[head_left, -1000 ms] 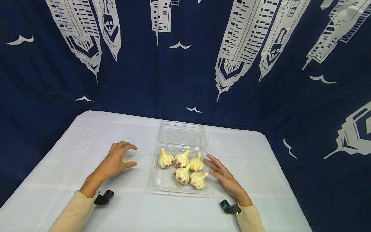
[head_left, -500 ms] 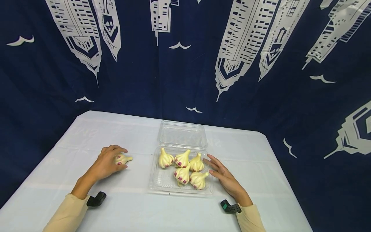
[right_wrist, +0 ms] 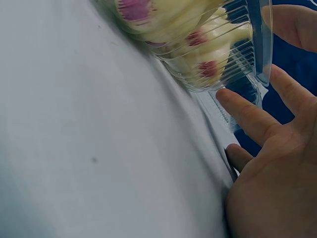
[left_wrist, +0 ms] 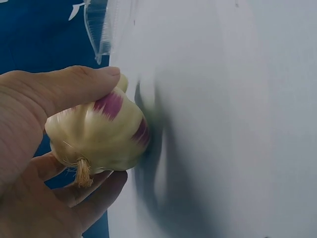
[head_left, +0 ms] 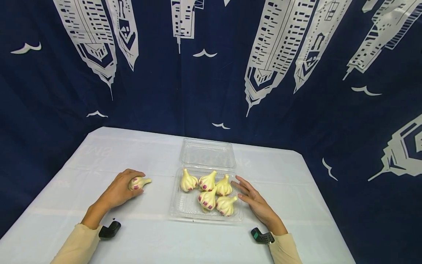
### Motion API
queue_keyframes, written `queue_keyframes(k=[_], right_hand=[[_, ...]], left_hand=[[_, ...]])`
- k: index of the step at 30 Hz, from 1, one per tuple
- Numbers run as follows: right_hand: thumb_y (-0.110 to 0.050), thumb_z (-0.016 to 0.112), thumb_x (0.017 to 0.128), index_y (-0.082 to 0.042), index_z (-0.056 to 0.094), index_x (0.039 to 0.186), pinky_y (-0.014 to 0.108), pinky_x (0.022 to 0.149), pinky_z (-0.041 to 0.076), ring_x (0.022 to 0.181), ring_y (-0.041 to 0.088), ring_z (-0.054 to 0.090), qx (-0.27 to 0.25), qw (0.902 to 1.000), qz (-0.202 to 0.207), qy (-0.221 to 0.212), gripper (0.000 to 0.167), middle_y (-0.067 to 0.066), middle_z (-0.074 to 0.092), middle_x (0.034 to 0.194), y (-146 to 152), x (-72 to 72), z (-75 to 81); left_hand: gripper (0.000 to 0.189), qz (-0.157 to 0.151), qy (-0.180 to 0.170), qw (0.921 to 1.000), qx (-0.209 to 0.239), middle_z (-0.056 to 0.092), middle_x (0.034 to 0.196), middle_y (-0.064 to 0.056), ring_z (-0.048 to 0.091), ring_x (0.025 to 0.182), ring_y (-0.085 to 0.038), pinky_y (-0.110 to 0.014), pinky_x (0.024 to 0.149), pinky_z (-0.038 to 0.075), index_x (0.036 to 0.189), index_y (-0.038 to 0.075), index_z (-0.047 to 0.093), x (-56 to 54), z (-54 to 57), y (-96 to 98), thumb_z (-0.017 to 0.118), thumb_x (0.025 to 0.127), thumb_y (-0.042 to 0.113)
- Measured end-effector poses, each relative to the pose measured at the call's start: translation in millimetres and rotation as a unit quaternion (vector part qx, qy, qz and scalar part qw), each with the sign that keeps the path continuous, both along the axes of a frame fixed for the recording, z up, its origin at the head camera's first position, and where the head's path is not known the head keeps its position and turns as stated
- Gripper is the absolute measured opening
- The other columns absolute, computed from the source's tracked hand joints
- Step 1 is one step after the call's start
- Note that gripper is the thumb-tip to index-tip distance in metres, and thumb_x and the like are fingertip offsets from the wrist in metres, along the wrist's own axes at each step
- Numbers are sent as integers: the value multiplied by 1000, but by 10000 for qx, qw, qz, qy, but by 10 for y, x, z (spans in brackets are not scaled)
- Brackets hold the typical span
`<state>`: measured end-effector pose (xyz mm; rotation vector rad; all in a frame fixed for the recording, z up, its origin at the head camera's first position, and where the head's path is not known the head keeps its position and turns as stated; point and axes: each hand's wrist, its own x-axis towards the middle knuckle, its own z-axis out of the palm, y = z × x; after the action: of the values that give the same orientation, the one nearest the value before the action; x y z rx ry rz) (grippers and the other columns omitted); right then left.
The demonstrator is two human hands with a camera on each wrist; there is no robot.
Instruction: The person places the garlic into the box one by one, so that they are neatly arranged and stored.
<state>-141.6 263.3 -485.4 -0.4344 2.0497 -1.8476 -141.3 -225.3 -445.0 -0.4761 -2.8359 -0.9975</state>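
A garlic bulb [head_left: 138, 183], cream with purple patches, is gripped by my left hand [head_left: 119, 189] on the table's left side. In the left wrist view the thumb lies over the garlic bulb [left_wrist: 94, 134] and the fingers curl beneath it; its root tuft faces the camera. A clear plastic clamshell box [head_left: 182, 207] in the middle holds several more garlic bulbs [head_left: 207, 198], its lid [head_left: 207, 153] folded back. My right hand [head_left: 258, 205] rests at the box's right side. Extended fingers touch the box wall in the right wrist view.
The white-covered table [head_left: 158, 238] bears the box and the held bulb. Behind it hangs a navy cloth [head_left: 148, 99] printed with white buildings and birds. Each wrist carries a black device [head_left: 110, 230].
My left hand has moved left and down onto the garlic bulb, and its fingers have closed round it. The right hand and the box have stayed put.
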Motion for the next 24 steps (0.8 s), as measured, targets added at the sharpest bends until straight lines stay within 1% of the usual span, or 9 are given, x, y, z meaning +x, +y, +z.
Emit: queue_keyframes(k=[6,11,20,24], right_hand=[[-17,51,105,-25,19,160,65,120,0,154,36,13,23,10000,-19,16,65,16,25,164,4,-1,-3],[-18,52,104,-23,19,161,64,120,0,154,37,12,-4,10000,13,38,66,17,24,164,-4,8,9],[-18,52,104,-23,18,161,64,120,0,154,37,12,3,10000,15,57,66,17,24,164,-8,13,22],[-17,51,105,-24,19,160,65,120,-1,154,36,12,18,10000,-1,36,65,17,24,164,-6,14,20]], left_hand=[[47,-5,232,9997,84,62,117,-14,54,100,-27,-37,81,40,122,7,67,2,35,42,85,79,12],[46,2,389,9992,115,60,115,-13,53,95,-24,-34,77,40,121,8,67,10,87,108,85,79,10],[45,-2,433,9987,262,57,114,-13,52,91,-22,-31,74,42,122,7,67,27,145,244,84,80,10],[45,13,330,9989,323,56,114,-11,51,88,-19,-30,73,43,123,9,64,25,157,303,82,83,13]])
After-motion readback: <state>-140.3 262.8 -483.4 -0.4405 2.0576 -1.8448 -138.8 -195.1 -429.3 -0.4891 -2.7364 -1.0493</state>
